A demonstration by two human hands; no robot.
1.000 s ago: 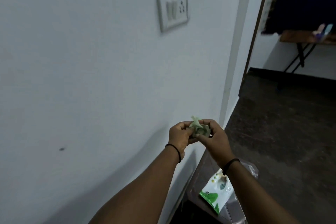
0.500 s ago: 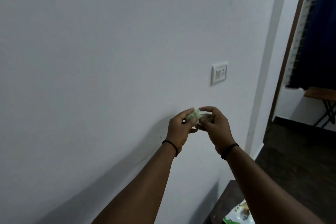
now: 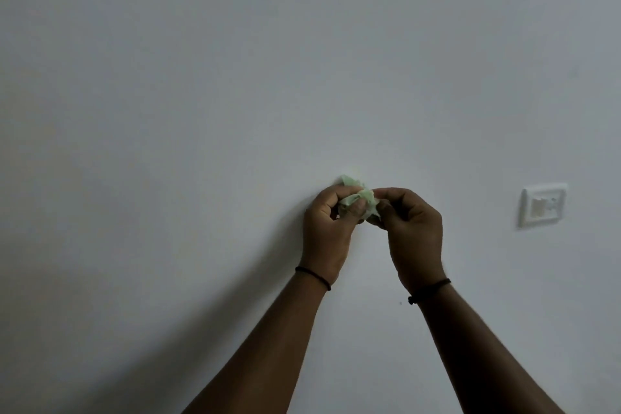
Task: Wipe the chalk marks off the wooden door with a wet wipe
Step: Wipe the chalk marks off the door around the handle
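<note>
Plain pale grey painted wall [image 3: 201,94]: fills the whole view behind both arms.

Left hand [image 3: 327,232]: raised before the wall, fingers and thumb curled, pinching the wipe from its 9 o'clock side.

Right hand [image 3: 415,232]: level with the left, fingertips pinching the wipe from its 3 o'clock side.

White rectangular plastic switch plate [image 3: 542,204]: on the wall, at 3 o'clock from the hands, well apart.

Crumpled pale green wet wipe [image 3: 356,195]: bunched between both hands, its top poking out at 12 o'clock.

Thin black wristbands [image 3: 314,276]: one on each wrist.
</note>
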